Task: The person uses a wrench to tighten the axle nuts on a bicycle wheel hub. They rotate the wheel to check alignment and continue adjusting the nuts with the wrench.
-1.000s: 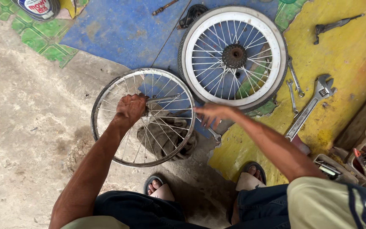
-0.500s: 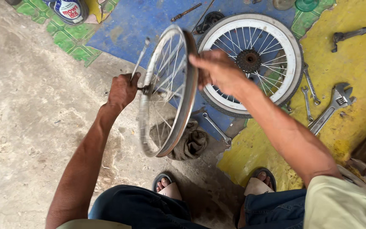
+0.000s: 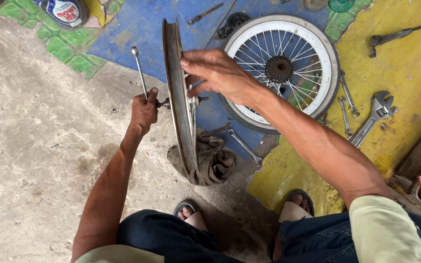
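- I am holding a bare bicycle rim [image 3: 177, 97] upright and edge-on to the camera, its lower edge sitting on a grey rag [image 3: 213, 163] on the floor.
- My left hand [image 3: 143, 109] is closed around a slim spanner [image 3: 139, 70] right at the wheel's axle [image 3: 163, 103]; the spanner's shaft is sticking up and away from my fist, on the left side of the rim.
- My right hand [image 3: 218, 73] is gripping the rim near its top, fingers curled over the metal edge and the thumb reaching down toward the hub end on the right side of the wheel.
- Just beyond my right hand, a second wheel with a white rim [image 3: 281, 73] is lying flat on the blue and yellow floor mat [image 3: 405, 68], its sprocket facing up.
- Below my right forearm, near the rag, a combination spanner [image 3: 245, 147] is lying on the mat; further right of that arm, an adjustable wrench [image 3: 372, 119] and two thin spanners are lying well apart from either grip.
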